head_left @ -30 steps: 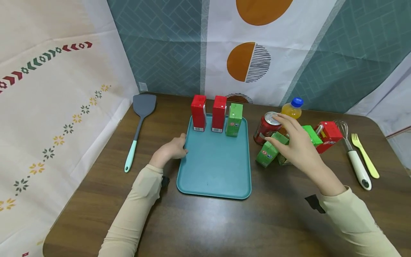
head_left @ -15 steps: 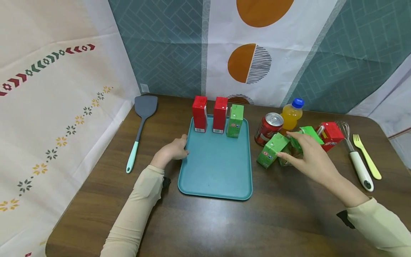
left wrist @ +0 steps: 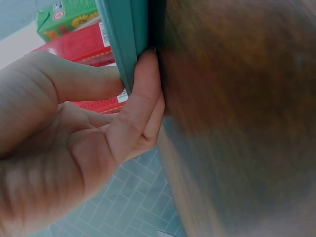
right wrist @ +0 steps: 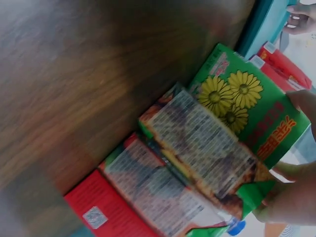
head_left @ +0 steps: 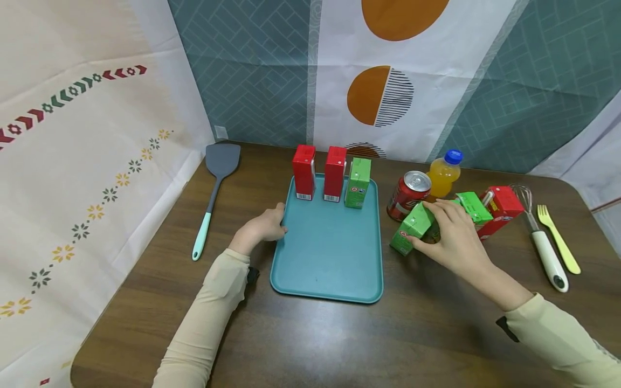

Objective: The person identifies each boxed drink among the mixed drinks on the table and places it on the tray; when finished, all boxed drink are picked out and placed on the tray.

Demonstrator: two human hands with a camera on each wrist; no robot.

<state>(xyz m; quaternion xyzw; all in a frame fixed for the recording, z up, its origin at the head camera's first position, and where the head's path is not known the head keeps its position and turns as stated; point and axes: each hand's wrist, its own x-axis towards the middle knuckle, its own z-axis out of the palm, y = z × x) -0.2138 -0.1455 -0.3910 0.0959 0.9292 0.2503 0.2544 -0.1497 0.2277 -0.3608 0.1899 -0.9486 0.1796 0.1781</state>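
My left hand (head_left: 264, 224) pinches the left rim of a teal tray (head_left: 325, 258); the left wrist view shows the thumb above the rim (left wrist: 123, 44) and fingers beneath it. Two red drink cartons (head_left: 304, 172) and a green one (head_left: 358, 183) stand in a row at the tray's far end. Right of the tray, my right hand (head_left: 456, 231) grips a green drink carton (head_left: 409, 229) between thumb and fingers. Yellow flowers decorate this carton (right wrist: 247, 103) in the right wrist view. It leans on the table, and my hand partly covers it.
Around the right hand stand a red soda can (head_left: 409, 194), a bottle of orange drink (head_left: 443, 175), a carton with a green top (head_left: 474, 207) and a red carton (head_left: 502, 210). Farther right lie a whisk (head_left: 545, 250) and a yellow fork (head_left: 558, 237). A spatula (head_left: 213, 188) lies left.
My right hand has come down from over the soda can, drawn back towards me, then moved in and taken hold of the green carton. The left hand stays on the tray's rim.
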